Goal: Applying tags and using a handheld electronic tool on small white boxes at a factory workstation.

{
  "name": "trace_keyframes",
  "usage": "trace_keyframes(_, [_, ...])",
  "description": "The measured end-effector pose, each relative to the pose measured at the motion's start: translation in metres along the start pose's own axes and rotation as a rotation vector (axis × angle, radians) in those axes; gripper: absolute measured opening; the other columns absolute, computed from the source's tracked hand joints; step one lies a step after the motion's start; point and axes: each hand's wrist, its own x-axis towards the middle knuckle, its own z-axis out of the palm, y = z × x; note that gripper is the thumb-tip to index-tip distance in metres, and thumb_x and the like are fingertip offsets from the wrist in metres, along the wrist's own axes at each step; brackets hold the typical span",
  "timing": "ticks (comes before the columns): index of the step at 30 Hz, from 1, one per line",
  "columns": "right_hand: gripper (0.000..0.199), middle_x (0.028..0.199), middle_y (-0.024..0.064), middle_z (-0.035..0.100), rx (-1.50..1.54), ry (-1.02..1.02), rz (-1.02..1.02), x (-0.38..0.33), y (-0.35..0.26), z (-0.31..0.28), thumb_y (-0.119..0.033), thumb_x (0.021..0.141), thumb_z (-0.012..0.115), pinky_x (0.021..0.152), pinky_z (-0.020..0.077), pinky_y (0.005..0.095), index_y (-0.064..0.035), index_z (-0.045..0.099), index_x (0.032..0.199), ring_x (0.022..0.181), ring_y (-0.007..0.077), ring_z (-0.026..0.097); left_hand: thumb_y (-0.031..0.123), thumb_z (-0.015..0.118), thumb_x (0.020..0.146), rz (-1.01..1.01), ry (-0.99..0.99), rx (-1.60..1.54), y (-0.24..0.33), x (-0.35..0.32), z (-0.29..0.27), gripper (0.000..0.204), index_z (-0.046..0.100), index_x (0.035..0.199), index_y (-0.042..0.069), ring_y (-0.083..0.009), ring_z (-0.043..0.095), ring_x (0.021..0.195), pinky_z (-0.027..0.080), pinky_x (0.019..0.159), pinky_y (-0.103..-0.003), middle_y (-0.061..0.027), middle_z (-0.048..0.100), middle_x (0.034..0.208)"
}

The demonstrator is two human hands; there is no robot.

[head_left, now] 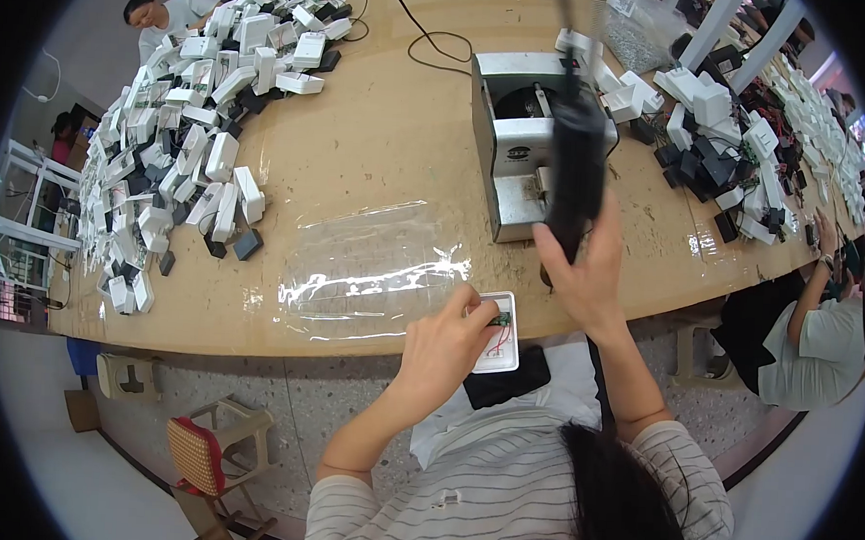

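Observation:
My right hand (588, 282) is wrapped round the black body of an electric screwdriver (578, 165), which stands upright and is slightly blurred by motion. Its tip is hidden near the hand. At the table's front edge my left hand (439, 346) pinches a small green circuit board (501, 319) at the upper end of a white plastic case (508, 362). Thin red wires (497, 344) lie inside that shallow, open case. Just behind and left of the screwdriver sits a metal screw feeder (518, 129), partly covered by the tool.
A large heap of white and black plastic housings (198, 115) covers the table's left side. More housings (713, 137) and a clear bag of small metal parts (641, 33) lie at right. Clear tape (356, 257) covers the tabletop. Other people sit left (178, 18) and right (830, 336).

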Motion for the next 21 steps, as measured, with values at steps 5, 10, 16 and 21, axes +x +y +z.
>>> trace_keyframes(5, [0.045, 0.094, 0.0106, 0.059, 0.699, 0.094, -0.067, 0.001, -0.002, -0.014, -0.029, 0.099, 0.063, 0.063, 0.0548, 0.0303, -0.0025, 0.042, 0.128, 0.069, 0.0176, 0.063, 0.019, 0.072, 0.090, -0.003, 0.001, 0.011, 0.001, -0.004, 0.002, 0.013, 0.065, 0.099, 0.012, -0.0314, 0.067, 0.066, 0.050, 0.052, -0.045, -0.0030, 0.060, 0.104])
trace_keyframes(10, [0.074, 0.079, 0.0069, 0.053, 1.032, 0.143, -0.053, 0.048, -0.021, -0.033, -0.071, 0.095, 0.052, 0.056, 0.0500, 0.0296, -0.0051, 0.040, 0.126, 0.059, 0.0171, 0.054, 0.017, 0.071, 0.091, 0.028, 0.017, 0.003, 0.001, -0.001, 0.001, 0.011, 0.066, 0.099, 0.011, -0.0315, 0.067, 0.066, 0.051, 0.053, -0.045, -0.0030, 0.061, 0.105])
trace_keyframes(16, [0.089, 0.071, 0.0064, 0.051, 0.941, 0.084, 0.034, 0.083, -0.019, -0.019, -0.089, 0.088, 0.029, 0.053, 0.0452, 0.0293, -0.0065, 0.043, 0.116, 0.058, 0.0175, 0.052, 0.014, 0.076, 0.086, -0.007, -0.028, -0.019, 0.004, 0.000, -0.001, 0.017, 0.070, 0.101, 0.010, -0.0299, 0.067, 0.070, 0.051, 0.058, -0.041, -0.0069, 0.064, 0.098])
trace_keyframes(21, [0.092, 0.071, 0.0071, 0.052, 0.910, 0.076, 0.008, 0.084, -0.019, -0.007, -0.090, 0.088, 0.024, 0.053, 0.0452, 0.0290, -0.0048, 0.043, 0.117, 0.058, 0.0171, 0.052, 0.013, 0.078, 0.085, -0.012, 0.021, -0.123, 0.004, 0.000, 0.001, 0.018, 0.069, 0.100, 0.008, -0.0297, 0.066, 0.068, 0.051, 0.059, -0.041, -0.0086, 0.063, 0.097])
